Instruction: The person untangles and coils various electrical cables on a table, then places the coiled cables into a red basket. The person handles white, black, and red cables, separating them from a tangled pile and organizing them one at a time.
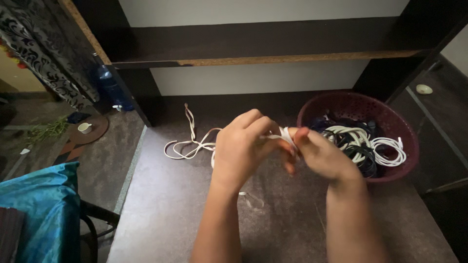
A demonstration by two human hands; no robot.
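Blue bottle (pixel 111 87) by the dark shelf (pixel 263 44), teal cloth (pixel 41 209), small white cup (pixel 84 127) on the floor

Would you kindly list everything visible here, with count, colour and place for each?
white cable: one, white, trailing across the table left of the hands, its near end wound at the fingers
basket: one, maroon, perforated, on the table at right
coiled cables: several, white and dark, inside the basket
table: one, grey-brown top, under the hands
shelf: one, dark wood, above the table's back
bottle: one, blue, on the floor at left
cup: one, white, on a round mat on the floor
cloth: one, teal, lower left
left hand: one, gripping the white cable
right hand: one, pinching the wound end
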